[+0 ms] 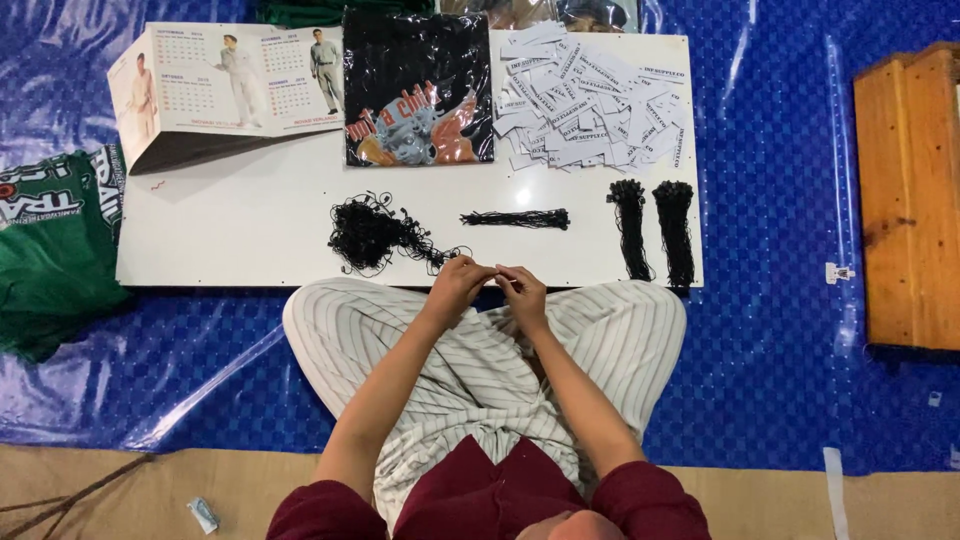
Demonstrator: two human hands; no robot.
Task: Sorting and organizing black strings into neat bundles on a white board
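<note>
Both hands, left hand [458,280] and right hand [522,288], pinch one black string [497,277]; the loose tangle [372,235] at 10 o'clock could snag and drag along.

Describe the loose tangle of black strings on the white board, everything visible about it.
The tangle of black strings is a loose, roughly round heap of thin looped cords, apparently thread or elastic. It lies flat on the white board, near its front edge. A thin trail of strands runs from it toward the left hand; whether they touch is unclear.
</note>
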